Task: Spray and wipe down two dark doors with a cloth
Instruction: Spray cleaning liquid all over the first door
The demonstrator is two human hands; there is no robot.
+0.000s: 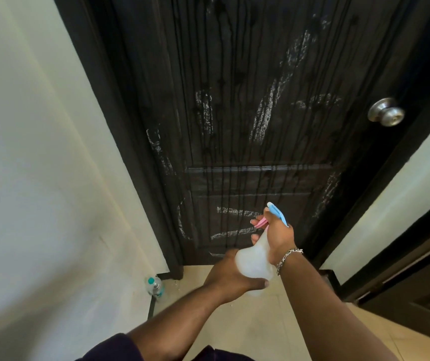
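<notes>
Door: a tall dark wood-grain panelled door point(247, 113) fills the view from 11 to 1 o'clock, streaked with white marks and wet drip lines, so spraying looks under way and wiping is not yet done.
Spray bottle: a translucent white plastic spray bottle with a blue nozzle and pink trigger point(256, 254), at 6 o'clock, nozzle aimed at the lower panel.
Right hand point(277, 237): curled round the bottle's neck, fingers on the trigger, ready to squeeze.
Left hand point(230, 276): cupped round the bottle's base, likely to steady it.
Cloth: not in view.
Second door: a dark door point(422, 287) at 4 o'clock, partly in frame.
Knob: round silver metal knob point(387, 112) at 2 o'clock.
Floor: a small clear plastic bottle with a teal cap point(154, 285) stands against the wall at 7 o'clock.
</notes>
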